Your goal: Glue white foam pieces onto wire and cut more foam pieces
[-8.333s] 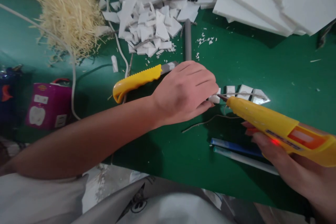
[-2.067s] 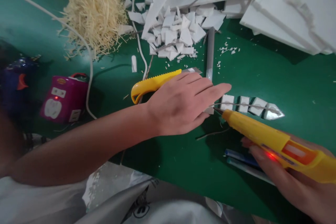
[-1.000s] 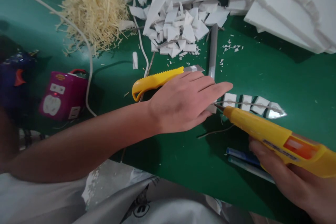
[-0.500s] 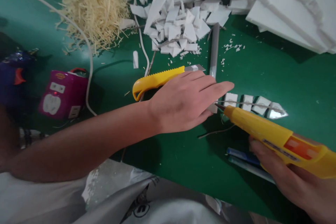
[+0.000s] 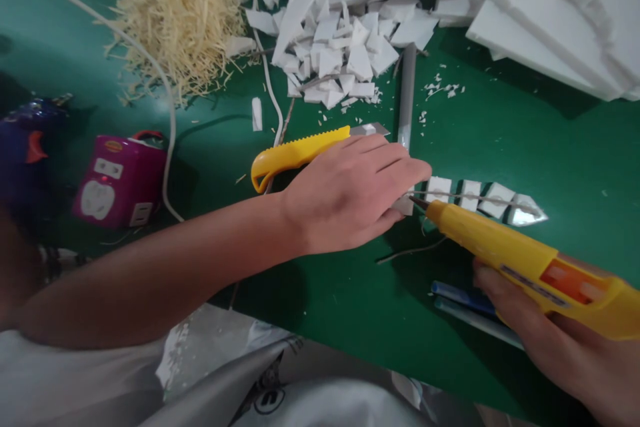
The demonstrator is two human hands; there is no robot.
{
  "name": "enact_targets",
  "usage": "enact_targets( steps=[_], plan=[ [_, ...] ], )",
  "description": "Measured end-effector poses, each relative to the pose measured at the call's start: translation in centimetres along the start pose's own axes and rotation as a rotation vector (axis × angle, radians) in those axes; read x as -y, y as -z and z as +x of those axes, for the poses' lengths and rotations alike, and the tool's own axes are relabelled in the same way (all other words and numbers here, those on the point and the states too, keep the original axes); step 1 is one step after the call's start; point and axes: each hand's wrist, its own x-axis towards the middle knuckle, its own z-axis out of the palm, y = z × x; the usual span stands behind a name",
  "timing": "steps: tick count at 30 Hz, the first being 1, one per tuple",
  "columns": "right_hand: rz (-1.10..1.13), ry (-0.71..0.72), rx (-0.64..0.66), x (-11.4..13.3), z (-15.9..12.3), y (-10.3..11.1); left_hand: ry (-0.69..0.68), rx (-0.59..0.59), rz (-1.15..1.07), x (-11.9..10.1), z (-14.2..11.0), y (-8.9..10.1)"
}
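Here, the right hand [image 5: 555,353] curls its fingers around a yellow glue gun [image 5: 505,247], nozzle [image 5: 420,202] at a small block [image 5: 405,206] that the left hand [image 5: 353,197] pinches between thumb and fingers; alongside, four white pieces [image 5: 469,197] lie under a string [image 5: 458,195], with scraps [image 5: 357,60] heaped beyond.

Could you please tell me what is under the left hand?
Part of a white block sticks out from under the left hand, beside the tip of the glue gun. The hand covers the rest; anything else beneath cannot be seen.
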Motion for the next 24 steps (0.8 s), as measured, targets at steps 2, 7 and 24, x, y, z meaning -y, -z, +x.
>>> enact_targets(
  steps=[2, 7, 24],
  plan=[
    [0.052, 0.062, 0.074, -0.7, 0.0, 0.4, 0.003, -0.005, -0.012, 0.0, 0.0, 0.0],
    [0.068, 0.125, 0.190, -1.8, -0.5, 1.1, 0.011, -0.029, -0.009, 0.0, -0.1, -0.2],
    [-0.027, 0.097, 0.053, -1.2, -1.3, 0.2, 0.010, -0.056, -0.023, 0.1, -0.2, -0.4]
  ],
)
